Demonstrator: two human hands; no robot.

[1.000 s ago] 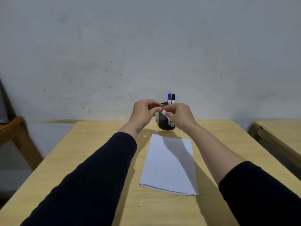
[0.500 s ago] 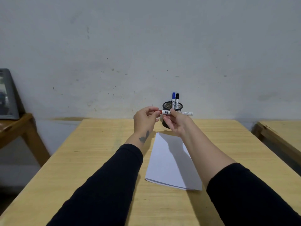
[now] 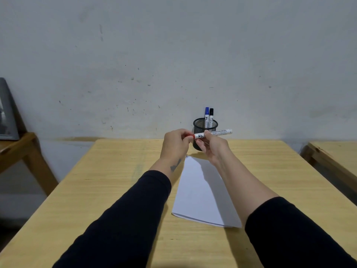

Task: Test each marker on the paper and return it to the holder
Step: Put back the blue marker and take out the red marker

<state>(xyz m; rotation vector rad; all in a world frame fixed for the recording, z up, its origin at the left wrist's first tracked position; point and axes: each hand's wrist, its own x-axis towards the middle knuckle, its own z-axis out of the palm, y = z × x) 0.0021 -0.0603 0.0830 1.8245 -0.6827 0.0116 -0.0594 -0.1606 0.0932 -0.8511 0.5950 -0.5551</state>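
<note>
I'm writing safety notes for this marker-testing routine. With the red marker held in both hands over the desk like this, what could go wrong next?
1. The left hand grips the red cap of the red marker while the right hand holds the barrel; a sudden pull could jerk the tip onto skin or sleeve.
2. The hands work close in front of the mesh holder; a jolt might tip it and its blue marker and black marker.
3. The paper lies loose and may slide while being marked.

Pale matt wooden table showing fine grain, smooth white paper lying flat, black wire-mesh metal holder, glossy plastic marker, rough scuffed plaster wall
</note>
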